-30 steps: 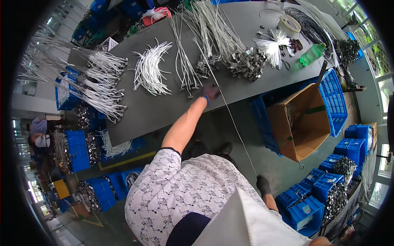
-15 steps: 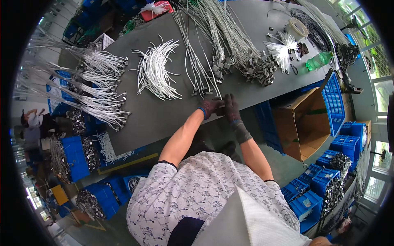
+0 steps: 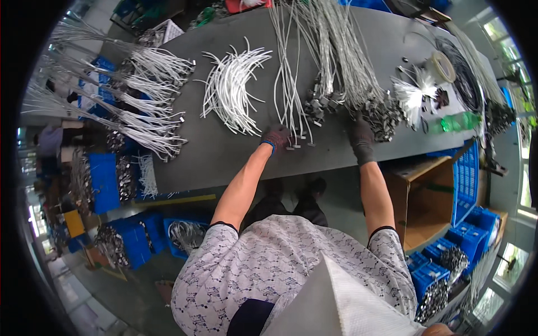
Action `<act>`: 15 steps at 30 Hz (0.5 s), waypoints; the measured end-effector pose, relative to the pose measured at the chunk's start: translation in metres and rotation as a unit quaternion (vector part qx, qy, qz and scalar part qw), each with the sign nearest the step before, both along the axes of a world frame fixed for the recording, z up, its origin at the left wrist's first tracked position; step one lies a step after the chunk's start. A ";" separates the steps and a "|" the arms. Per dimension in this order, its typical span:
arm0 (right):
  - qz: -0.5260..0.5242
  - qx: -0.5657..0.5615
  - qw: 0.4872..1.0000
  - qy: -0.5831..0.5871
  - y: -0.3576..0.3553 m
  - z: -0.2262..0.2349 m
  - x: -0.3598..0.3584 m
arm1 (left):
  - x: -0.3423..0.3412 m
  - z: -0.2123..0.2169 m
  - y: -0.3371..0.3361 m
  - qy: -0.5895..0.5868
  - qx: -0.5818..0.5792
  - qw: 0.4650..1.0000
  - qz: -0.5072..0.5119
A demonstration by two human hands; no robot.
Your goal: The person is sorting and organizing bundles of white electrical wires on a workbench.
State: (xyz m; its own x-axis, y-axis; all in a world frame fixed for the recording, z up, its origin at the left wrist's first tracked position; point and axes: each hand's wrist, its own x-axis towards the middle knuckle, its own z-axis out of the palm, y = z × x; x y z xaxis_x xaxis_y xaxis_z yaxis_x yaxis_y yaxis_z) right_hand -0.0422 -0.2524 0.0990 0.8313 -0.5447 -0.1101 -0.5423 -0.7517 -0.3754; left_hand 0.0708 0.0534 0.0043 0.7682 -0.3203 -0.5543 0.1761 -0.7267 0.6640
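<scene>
My left hand [image 3: 276, 137], in a dark glove, is at the near end of a loose bunch of pale wires [image 3: 288, 95] with small grey end pieces. Its fingers are curled in against the wires; what they hold is hidden. My right hand [image 3: 361, 139], gloved too, reaches to the left edge of a heap of grey metal blocks [image 3: 384, 117] on the ends of a thick wire bundle [image 3: 342, 50]. Its fingertips blend into the dark heap. Left of my left hand lies a curved pile of short white tubes or cords [image 3: 231, 92].
The grey table [image 3: 207, 162] ends just before me. More wire bundles [image 3: 151, 106] hang over its left side. At the right lie white strips [image 3: 412, 92], a tape roll [image 3: 443, 67] and a green bottle [image 3: 460, 121]. A cardboard box [image 3: 426, 196] stands below the right edge.
My hands were together at the table edge and are now apart. The right has moved right and forward to the grey blocks; the left stays by the loose wires. The view has shifted.
</scene>
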 end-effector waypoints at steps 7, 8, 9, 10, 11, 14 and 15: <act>-0.114 0.029 0.992 -0.036 0.002 -0.033 -0.038 | 0.117 -0.025 0.013 -0.144 0.241 0.938 0.205; -0.113 0.030 0.993 -0.019 -0.007 -0.045 -0.056 | 0.133 -0.030 0.003 -0.148 0.228 0.952 0.141; -0.131 0.018 0.991 -0.006 -0.012 -0.048 -0.074 | 0.141 -0.037 -0.010 -0.130 0.268 0.949 0.108; -0.127 0.047 0.991 -0.001 -0.010 -0.046 -0.087 | 0.155 -0.047 -0.019 -0.084 0.279 0.949 0.117; -0.104 0.087 0.991 -0.005 0.001 -0.036 -0.086 | 0.170 -0.071 0.001 -0.134 0.283 0.940 0.139; -0.120 0.059 0.990 -0.036 0.006 -0.026 -0.084 | 0.184 -0.133 0.011 -0.186 0.318 0.929 0.034; -0.129 0.025 0.990 -0.049 -0.003 -0.032 -0.087 | 0.169 -0.150 -0.013 -0.175 0.288 0.940 0.049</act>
